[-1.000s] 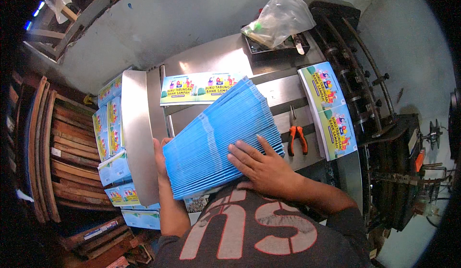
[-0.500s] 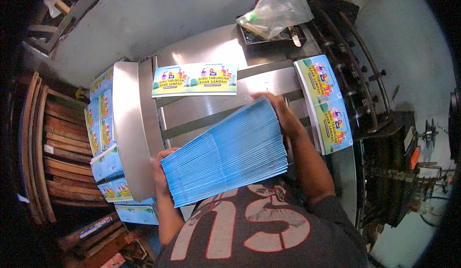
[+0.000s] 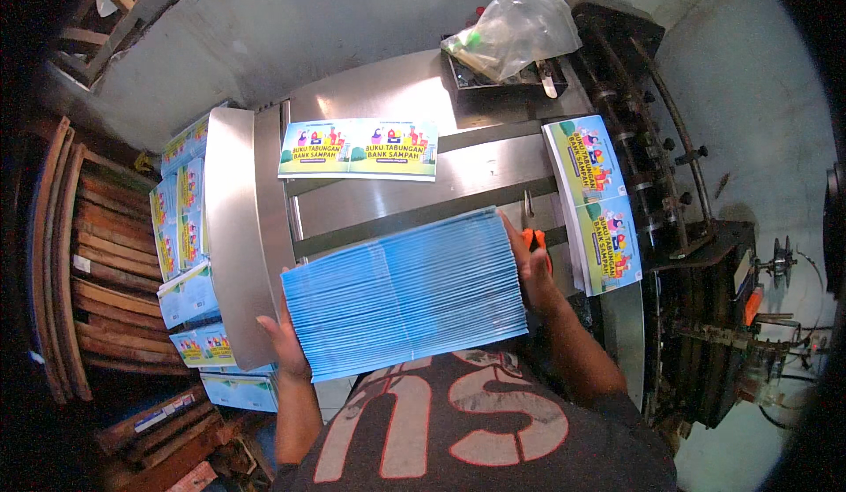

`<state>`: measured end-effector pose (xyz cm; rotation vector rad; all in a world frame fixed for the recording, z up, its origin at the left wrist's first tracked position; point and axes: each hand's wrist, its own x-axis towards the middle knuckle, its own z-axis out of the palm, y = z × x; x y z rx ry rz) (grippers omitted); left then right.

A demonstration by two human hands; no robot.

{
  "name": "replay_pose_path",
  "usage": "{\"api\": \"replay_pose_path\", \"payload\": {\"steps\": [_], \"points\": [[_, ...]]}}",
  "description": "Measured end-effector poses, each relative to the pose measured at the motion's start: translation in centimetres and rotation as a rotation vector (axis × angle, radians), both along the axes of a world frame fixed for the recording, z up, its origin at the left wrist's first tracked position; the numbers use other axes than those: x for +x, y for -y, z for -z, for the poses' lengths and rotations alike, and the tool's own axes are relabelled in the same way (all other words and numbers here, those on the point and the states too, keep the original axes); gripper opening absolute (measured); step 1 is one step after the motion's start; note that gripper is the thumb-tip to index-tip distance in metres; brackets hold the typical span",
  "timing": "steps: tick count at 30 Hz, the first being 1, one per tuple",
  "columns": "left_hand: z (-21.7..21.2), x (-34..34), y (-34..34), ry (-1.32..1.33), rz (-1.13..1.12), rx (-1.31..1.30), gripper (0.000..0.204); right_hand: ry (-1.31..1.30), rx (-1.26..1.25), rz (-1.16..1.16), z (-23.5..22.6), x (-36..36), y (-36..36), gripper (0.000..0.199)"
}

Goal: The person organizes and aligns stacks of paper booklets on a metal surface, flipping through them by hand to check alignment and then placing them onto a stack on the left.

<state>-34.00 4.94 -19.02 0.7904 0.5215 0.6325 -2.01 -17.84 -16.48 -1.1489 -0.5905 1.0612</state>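
Note:
A thick stack of blue booklets (image 3: pixel 405 302) is held in front of my body, its many folded edges facing up. My left hand (image 3: pixel 289 342) presses on the left end, with the thumb out to the side and the other fingers hidden. On the right end, my right hand (image 3: pixel 534 276) grips the stack, its fingers partly hidden behind it. Just beyond that hand lie orange-handled scissors (image 3: pixel 536 243). A flat colourful printed cover (image 3: pixel 357 150) rests on the metal table (image 3: pixel 502 167) past the stack.
A pile of printed booklets (image 3: pixel 601 205) stands at the table's right side. More booklet piles (image 3: pixel 183 219) fill the left beyond a curved metal panel (image 3: pixel 238 236). At the back is a black tray (image 3: pixel 493 88) under a plastic bag (image 3: pixel 520 29). Dark machinery (image 3: pixel 661 157) borders the right.
The stack has become more level and evenly squared, its right end lowered towards me. My right hand has moved down its right end, and the scissors now show.

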Motion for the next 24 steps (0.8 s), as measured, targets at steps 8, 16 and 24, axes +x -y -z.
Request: {"api": "replay_pose_path", "payload": {"steps": [8,16,24], "points": [[-1.3,0.0,1.5,-0.16,0.029,0.073,0.069,-0.039,0.067,0.047,0.8,-1.3,-0.1,0.081],[-1.1,-0.4,1.3,-0.201,0.03,-0.021,0.058,-0.101,0.042,0.009,0.0,-1.0,0.1,0.087],[-1.1,-0.2,0.7,-0.22,0.033,0.013,0.054,0.043,0.031,0.038,0.0,-0.8,-0.1,0.09]]}}
